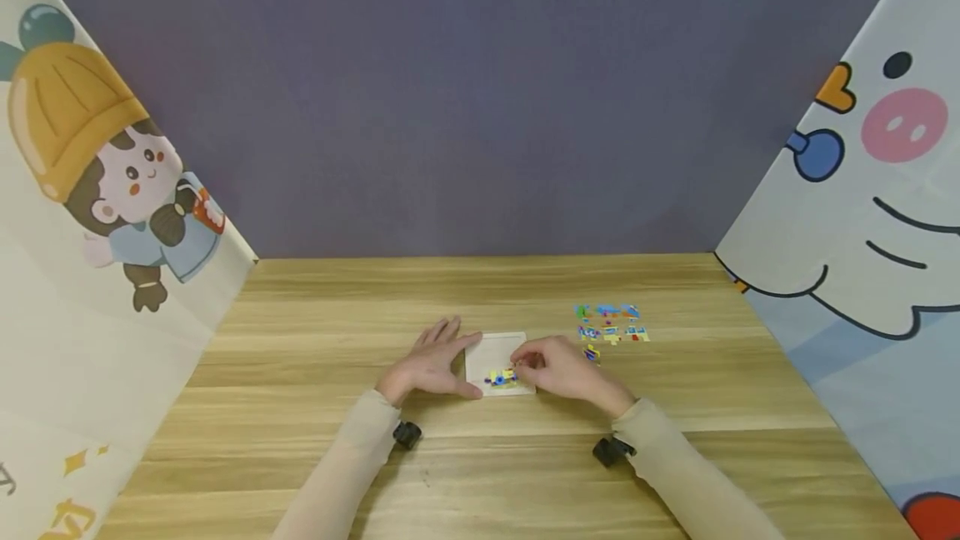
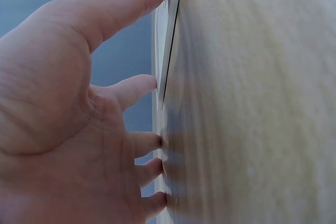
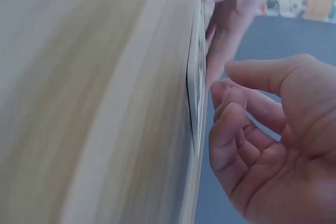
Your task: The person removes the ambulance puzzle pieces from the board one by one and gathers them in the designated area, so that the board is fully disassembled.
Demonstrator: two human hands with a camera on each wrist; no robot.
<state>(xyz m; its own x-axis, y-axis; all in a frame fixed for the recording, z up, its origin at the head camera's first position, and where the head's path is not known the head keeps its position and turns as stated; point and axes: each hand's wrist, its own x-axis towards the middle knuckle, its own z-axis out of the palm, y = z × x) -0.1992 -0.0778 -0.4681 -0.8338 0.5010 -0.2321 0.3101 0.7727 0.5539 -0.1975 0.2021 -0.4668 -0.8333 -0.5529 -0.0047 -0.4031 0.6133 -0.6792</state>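
A shallow white square tray (image 1: 495, 348) lies on the wooden table, with several brightly coloured puzzle pieces (image 1: 501, 377) grouped along its near side. My left hand (image 1: 431, 361) spreads its fingers at the tray's left side, thumb and index fingertip at its edge. In the left wrist view the other fingertips (image 2: 152, 169) rest on the table. Over the tray's right side, my right hand (image 1: 558, 365) has thumb and index finger brought together, pinching a tiny piece at the coloured group. Its other fingers (image 3: 226, 140) are curled, and the piece is mostly hidden by the fingertips.
Several loose puzzle pieces (image 1: 609, 323) lie in rows on the table to the right of the tray. One more piece (image 1: 592, 353) sits just behind the right hand. A dark grey panel (image 1: 480, 107) stands at the table's back, and printed panels stand at both sides.
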